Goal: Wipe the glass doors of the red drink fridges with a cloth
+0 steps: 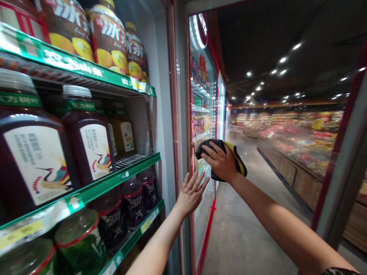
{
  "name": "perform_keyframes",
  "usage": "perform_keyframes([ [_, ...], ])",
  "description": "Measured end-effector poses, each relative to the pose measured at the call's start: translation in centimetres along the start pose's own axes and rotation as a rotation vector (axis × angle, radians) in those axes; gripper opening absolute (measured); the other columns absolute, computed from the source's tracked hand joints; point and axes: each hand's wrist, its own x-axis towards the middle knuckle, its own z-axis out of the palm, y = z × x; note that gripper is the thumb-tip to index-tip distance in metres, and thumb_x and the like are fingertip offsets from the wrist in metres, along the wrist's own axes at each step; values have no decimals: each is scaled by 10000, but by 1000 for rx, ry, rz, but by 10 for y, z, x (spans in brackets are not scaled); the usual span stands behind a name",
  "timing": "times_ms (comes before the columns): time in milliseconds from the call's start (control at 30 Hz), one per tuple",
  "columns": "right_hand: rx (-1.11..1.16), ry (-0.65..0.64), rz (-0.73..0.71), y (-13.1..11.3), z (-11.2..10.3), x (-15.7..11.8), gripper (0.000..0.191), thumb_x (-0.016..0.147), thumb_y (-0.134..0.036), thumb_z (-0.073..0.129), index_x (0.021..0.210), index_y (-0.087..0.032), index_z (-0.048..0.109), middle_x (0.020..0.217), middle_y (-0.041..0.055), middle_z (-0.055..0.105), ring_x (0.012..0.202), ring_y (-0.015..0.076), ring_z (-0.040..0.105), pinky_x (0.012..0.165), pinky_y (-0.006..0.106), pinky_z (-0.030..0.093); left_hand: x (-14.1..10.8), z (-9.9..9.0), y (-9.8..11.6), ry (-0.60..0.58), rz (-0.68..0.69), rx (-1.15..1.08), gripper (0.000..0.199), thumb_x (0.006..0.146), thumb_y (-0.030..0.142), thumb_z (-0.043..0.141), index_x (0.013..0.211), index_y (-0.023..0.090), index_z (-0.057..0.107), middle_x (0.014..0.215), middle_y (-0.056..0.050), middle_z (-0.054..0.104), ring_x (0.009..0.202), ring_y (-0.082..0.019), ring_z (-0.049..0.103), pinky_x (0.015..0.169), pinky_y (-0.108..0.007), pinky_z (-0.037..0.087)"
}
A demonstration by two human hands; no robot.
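My right hand (222, 162) presses a folded black cloth with yellow edging (241, 164) against the glass door, near its left side. Lower and to the left is my left hand (191, 193), fingers spread, holding nothing, beside the door's left edge frame (183, 114). Through the glass, the aisle and other coolers show behind both hands. Whether the left fingertips touch the door cannot be made out.
Left of the hands, an open cooler has green-edged shelves (123, 172) with dark tea bottles (90, 141), lemon tea bottles (110, 38) above and green-labelled bottles (82, 236) below. The door's far frame (341, 160) rises at the right.
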Motion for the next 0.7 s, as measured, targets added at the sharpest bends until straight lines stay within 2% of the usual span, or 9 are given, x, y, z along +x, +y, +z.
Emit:
perform_keyframes([
  [67, -16, 20, 45, -5, -5, -17, 256, 975, -219, 560, 1182, -295, 689, 1393, 18, 645, 1404, 228, 443, 1191, 495, 199, 2, -1, 2, 3, -10, -14, 714, 869, 220, 593, 1547, 280, 379, 1650, -5, 311, 1565, -261, 119, 1286, -507, 69],
  [167, 4, -7, -87, -6, -10, -30, 240, 974, -234, 562, 1158, -300, 702, 1360, -1, 668, 1360, 213, 483, 1176, 474, 230, 2, 0, 4, -15, 15, -32, 745, 859, 228, 607, 1558, 281, 354, 1635, -7, 345, 1565, -260, 122, 1286, -510, 76],
  [233, -1, -43, -124, 6, -15, -25, 259, 978, -232, 554, 1179, -316, 695, 1387, -18, 649, 1368, 208, 473, 1171, 468, 232, 4, 1, 5, -14, 25, -39, 751, 858, 223, 609, 1560, 284, 349, 1631, -5, 356, 1565, -258, 122, 1286, -510, 73],
  [300, -47, -49, -9, 22, -21, -18, 298, 970, -213, 558, 1210, -337, 685, 1419, -19, 624, 1388, 220, 450, 1165, 472, 220, 11, 4, 7, -8, 27, -48, 748, 862, 231, 610, 1561, 284, 348, 1633, -9, 351, 1565, -260, 120, 1286, -511, 63],
  [367, -107, -7, 180, 35, -28, -18, 342, 949, -187, 574, 1227, -353, 683, 1420, -2, 623, 1382, 243, 453, 1153, 479, 213, 18, 6, 10, -7, 34, -61, 757, 863, 246, 613, 1566, 284, 336, 1640, -16, 337, 1565, -266, 118, 1285, -513, 56],
  [467, -175, 100, 356, 35, -34, -31, 363, 920, -183, 603, 1219, -365, 698, 1332, 17, 680, 1325, 261, 501, 1138, 472, 219, 27, 6, 14, 0, 53, -83, 769, 863, 257, 613, 1573, 283, 319, 1646, -20, 323, 1565, -272, 119, 1285, -518, 54],
  [533, -181, 108, 318, 30, -35, -37, 341, 919, -195, 607, 1190, -373, 712, 1284, 4, 704, 1293, 249, 521, 1139, 460, 219, 32, 6, 16, 15, 72, -98, 760, 866, 255, 605, 1572, 282, 323, 1642, -19, 333, 1565, -270, 118, 1285, -520, 47],
  [600, -166, 53, 213, 32, -36, -35, 323, 929, -205, 600, 1167, -389, 717, 1297, -22, 699, 1284, 232, 523, 1144, 452, 216, 38, 6, 19, 32, 96, -111, 745, 873, 246, 597, 1568, 276, 333, 1630, -20, 358, 1565, -265, 117, 1287, -520, 42],
  [700, -185, 13, 200, 53, -43, -27, 337, 936, -206, 589, 1184, -400, 708, 1350, -27, 668, 1295, 235, 511, 1137, 456, 223, 49, 7, 23, 57, 106, -127, 728, 883, 245, 598, 1565, 264, 343, 1616, -30, 386, 1565, -265, 115, 1288, -517, 42],
])
